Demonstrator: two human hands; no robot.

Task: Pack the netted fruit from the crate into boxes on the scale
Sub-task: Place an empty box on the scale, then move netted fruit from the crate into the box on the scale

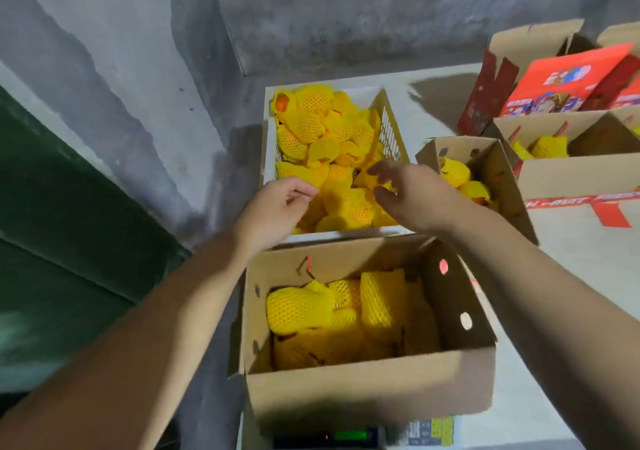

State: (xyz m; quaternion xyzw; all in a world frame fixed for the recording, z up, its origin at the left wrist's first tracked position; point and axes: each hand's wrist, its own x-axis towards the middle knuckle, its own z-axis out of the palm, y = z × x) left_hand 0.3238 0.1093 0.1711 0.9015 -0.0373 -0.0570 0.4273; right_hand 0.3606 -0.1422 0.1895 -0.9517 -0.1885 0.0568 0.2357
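Note:
A white crate (389, 127) ahead of me is filled with several fruits in yellow foam nets (322, 134). Both hands hover over its near end. My left hand (277, 207) has loosely curled fingers and holds nothing. My right hand (408, 195) is spread, fingers relaxed, just above the netted fruit and gripping none. Nearer to me an open cardboard box (367, 384) holds several netted fruits (301, 307). It stands on a scale (349, 437), whose display strip shows at the bottom edge.
A second open cardboard box (495, 172) with netted fruit stands right of the crate. Further right are more boxes with red printed flaps (571, 79). A grey concrete wall (104, 68) runs along the left and back.

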